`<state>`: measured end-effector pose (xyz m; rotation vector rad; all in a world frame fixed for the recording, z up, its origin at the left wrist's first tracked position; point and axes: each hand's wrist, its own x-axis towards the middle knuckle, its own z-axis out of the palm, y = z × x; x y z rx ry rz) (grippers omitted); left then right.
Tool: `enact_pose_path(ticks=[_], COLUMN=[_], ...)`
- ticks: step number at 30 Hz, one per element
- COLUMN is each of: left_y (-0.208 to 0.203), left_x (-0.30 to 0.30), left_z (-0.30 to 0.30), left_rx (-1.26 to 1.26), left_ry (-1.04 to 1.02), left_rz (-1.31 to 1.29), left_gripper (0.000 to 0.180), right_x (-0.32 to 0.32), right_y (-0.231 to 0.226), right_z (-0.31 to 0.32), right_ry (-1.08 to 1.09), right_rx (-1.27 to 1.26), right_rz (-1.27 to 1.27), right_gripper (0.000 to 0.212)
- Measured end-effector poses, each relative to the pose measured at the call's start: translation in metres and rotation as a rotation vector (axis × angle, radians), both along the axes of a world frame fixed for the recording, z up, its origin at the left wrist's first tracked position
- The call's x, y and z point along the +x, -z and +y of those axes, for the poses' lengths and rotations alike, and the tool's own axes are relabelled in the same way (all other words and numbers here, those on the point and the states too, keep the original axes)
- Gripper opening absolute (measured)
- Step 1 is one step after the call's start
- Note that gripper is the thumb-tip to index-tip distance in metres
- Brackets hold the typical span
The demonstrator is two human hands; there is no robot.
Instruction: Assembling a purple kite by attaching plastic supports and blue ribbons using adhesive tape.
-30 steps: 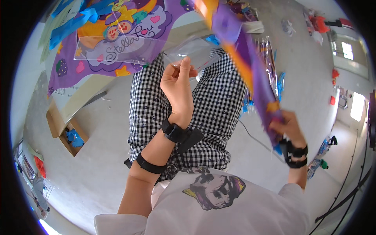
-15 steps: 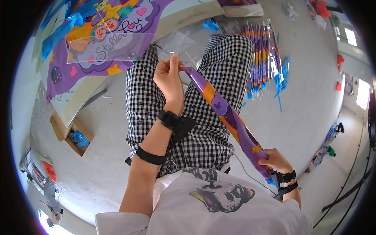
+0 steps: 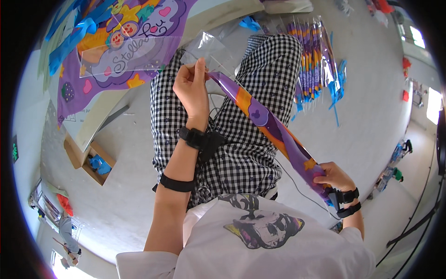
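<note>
A rolled purple-and-orange printed flag [image 3: 265,119] in a shiny clear sleeve stretches slantwise across my lap. My left hand [image 3: 193,83] pinches its far, narrow tip between thumb and fingers. Lower down on the right, my right hand [image 3: 335,176] is wrapped round its thicker end, where a bit of blue shows by the wrist. Just beyond my left hand is a clear plastic bag [image 3: 209,49]. A flat purple flag with cartoon figures [image 3: 93,90] is spread on the table at the far left, with another clear sleeve [image 3: 134,53] across it.
Blue ribbons [image 3: 76,35] are heaped at the far left. An open cardboard box [image 3: 83,160] holding something blue stands on the floor. Several rolled flags [image 3: 309,65] on thin sticks lie beyond my right knee. A thin cable [image 3: 297,186] runs near my right side.
Both hands have drawn slightly apart, the left moving left and away, the right moving right. The rolled flag is still held at both ends.
</note>
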<state>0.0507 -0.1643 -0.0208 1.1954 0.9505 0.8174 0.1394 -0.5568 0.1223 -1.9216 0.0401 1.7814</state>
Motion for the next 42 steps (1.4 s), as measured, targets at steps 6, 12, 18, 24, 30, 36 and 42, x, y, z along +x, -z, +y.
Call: enact_pose_path(ticks=[6, 12, 18, 24, 30, 36, 42], left_y=[-0.007, -0.009, -0.014, -0.014, -0.018, -0.024, -0.022], left_x=[-0.007, -0.008, -0.005, -0.005, -0.004, -0.002, 0.001], left_z=[0.005, 0.003, -0.003, -0.008, -0.008, -0.016, -0.033], left_rx=[0.058, 0.068, -0.034, -0.244, -0.233, -0.314, -0.322], left_ry=[0.068, 0.111, 0.079, 0.135, 0.282, 0.427, 0.572], left_rz=[0.059, 0.11, 0.036, -0.088, -0.031, -0.038, -0.041], left_gripper=[0.023, 0.023, 0.026, 0.042, 0.045, 0.046, 0.045], right_x=[0.013, 0.014, -0.003, -0.007, -0.006, -0.007, -0.002], right_y=[0.002, 0.007, 0.02, 0.021, 0.016, 0.012, 0.019], right_z=[0.0, 0.009, 0.027, 0.041, 0.037, 0.033, 0.024], right_ry=[-0.023, 0.002, 0.029, -0.057, 0.077, 0.211, 0.13], right_rx=[0.023, 0.053, 0.125, 0.111, 0.125, 0.181, 0.16], right_rz=[-0.071, -0.074, -0.071, -0.15, 0.029, 0.207, 0.115], right_gripper=[0.021, 0.02, 0.025, 0.022, 0.028, 0.033, 0.032])
